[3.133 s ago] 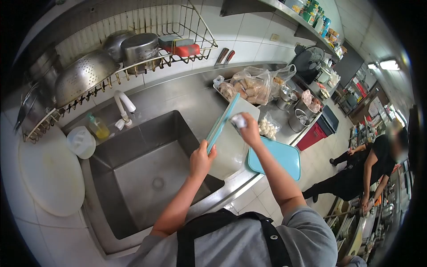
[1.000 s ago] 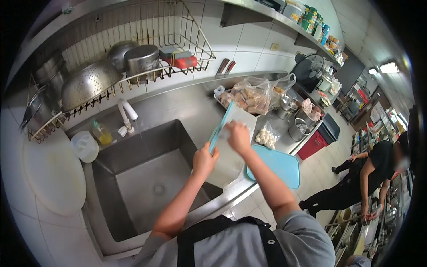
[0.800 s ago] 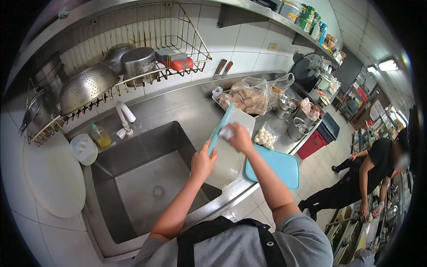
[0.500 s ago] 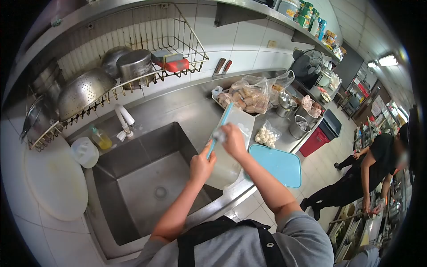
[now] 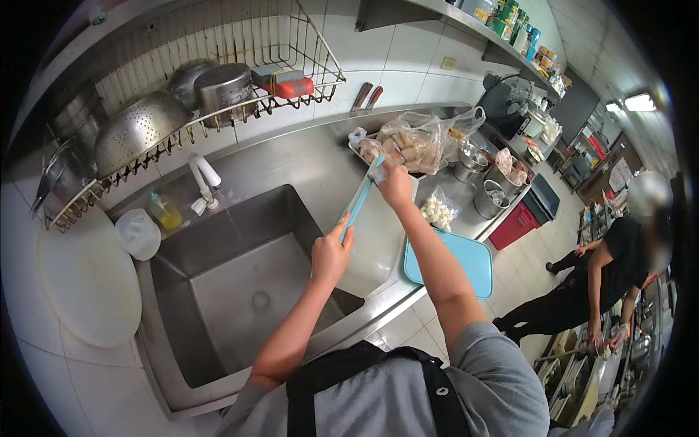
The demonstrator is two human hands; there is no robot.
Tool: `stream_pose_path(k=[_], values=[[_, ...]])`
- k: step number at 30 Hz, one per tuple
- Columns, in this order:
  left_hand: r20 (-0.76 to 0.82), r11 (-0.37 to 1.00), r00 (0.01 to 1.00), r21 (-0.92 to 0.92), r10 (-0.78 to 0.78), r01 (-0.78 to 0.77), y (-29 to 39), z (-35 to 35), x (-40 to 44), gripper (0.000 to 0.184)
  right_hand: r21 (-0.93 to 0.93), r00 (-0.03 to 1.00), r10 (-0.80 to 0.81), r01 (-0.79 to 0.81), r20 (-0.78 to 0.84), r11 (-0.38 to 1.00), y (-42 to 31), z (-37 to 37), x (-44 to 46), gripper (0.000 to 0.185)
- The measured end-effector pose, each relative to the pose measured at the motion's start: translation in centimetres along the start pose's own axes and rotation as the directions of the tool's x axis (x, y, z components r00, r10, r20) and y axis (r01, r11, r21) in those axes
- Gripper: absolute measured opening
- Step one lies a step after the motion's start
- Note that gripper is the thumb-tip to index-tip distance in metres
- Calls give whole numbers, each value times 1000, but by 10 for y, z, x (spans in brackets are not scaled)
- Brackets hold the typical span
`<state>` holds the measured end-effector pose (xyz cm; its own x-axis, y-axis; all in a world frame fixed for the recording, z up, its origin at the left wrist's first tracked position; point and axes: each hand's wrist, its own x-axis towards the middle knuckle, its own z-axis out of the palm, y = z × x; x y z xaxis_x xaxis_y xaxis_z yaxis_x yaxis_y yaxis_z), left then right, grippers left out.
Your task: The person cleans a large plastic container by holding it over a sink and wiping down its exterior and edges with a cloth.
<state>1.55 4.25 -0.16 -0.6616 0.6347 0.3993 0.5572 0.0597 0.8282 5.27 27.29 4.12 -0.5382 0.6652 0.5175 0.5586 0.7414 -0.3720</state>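
A light-blue lid (image 5: 356, 203) stands on edge, seen nearly edge-on, beside the sink's right rim. My left hand (image 5: 331, 251) grips its near end. At its far end my right hand (image 5: 394, 182) is closed on a crumpled whitish cloth, pressed against the lid. Beneath my hands lies a translucent whitish container (image 5: 368, 266), partly hidden by the lid and my right arm. Another light-blue lid (image 5: 459, 264) rests flat at the counter's front edge, right of my right forearm.
The steel sink (image 5: 240, 291) is at left, with a white faucet (image 5: 204, 175) behind. Bagged food (image 5: 415, 142), a bag of white pieces (image 5: 439, 210) and metal pots (image 5: 490, 198) stand at right. A wire rack (image 5: 218, 113) hangs above. A person in black (image 5: 611, 269) stands far right.
My right hand has moved with the cloth from the middle of the upright lid to its far end. My left hand still holds the near end. The view has shifted slightly.
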Motion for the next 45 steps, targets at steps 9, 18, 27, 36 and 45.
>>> stream_pose_path(k=[9,18,27,36,45], values=[[-49,1000,999,27,9,-7,-13,8,-6,36,12,987,-161,161,7,987,-23,-27,-87,24],[-160,1000,987,-18,-5,3,-2,15,-5,30,-53,994,44,-49,-97,997,98,-2,-1,29],[-128,997,991,-71,27,-36,2,3,-5,29,-82,997,-77,77,-4,994,52,-14,-24,25],[-126,998,992,-67,-14,6,-17,12,1,37,-28,956,-288,290,48,957,-15,-33,-99,35],[-91,931,995,-366,-41,5,-99,53,-72,45,-23,999,-27,28,45,999,46,-15,-4,34]])
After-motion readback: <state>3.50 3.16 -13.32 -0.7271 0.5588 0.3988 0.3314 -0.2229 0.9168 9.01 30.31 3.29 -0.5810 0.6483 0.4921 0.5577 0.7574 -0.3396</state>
